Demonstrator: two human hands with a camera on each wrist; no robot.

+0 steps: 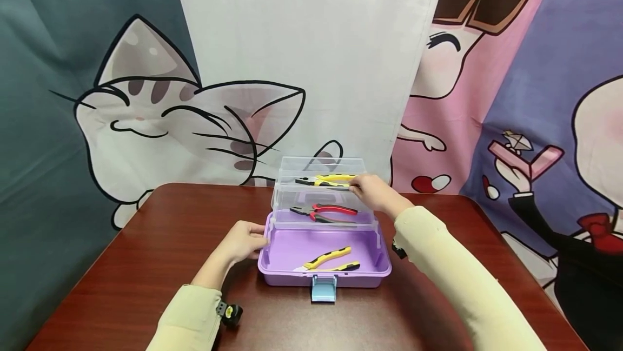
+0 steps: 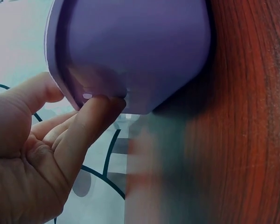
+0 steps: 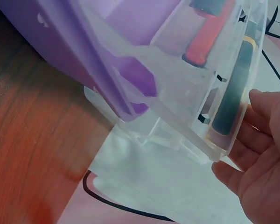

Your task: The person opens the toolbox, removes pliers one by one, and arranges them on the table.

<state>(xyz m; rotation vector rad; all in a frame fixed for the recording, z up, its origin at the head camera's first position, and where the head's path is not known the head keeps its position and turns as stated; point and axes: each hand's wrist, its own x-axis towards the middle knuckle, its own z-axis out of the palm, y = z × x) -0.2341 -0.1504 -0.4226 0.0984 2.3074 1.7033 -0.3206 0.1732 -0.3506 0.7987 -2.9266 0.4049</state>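
Note:
A purple toolbox stands unfolded on the table, its clear stepped trays raised above the base. My left hand grips the box's left side, thumb at the rim and fingertips against the outer wall. The right hand holds the right end of the upper clear tray, fingers around its edge in the right wrist view. Yellow-and-black pliers lie in that tray. Red-and-black pliers lie in the tray below. Another yellow-and-black pair rests in the base, its jaws partly hidden by the front wall.
A pale blue latch hangs down at the box's front. The reddish-brown wooden table extends on both sides. Directly behind it hangs a cartoon-printed cloth.

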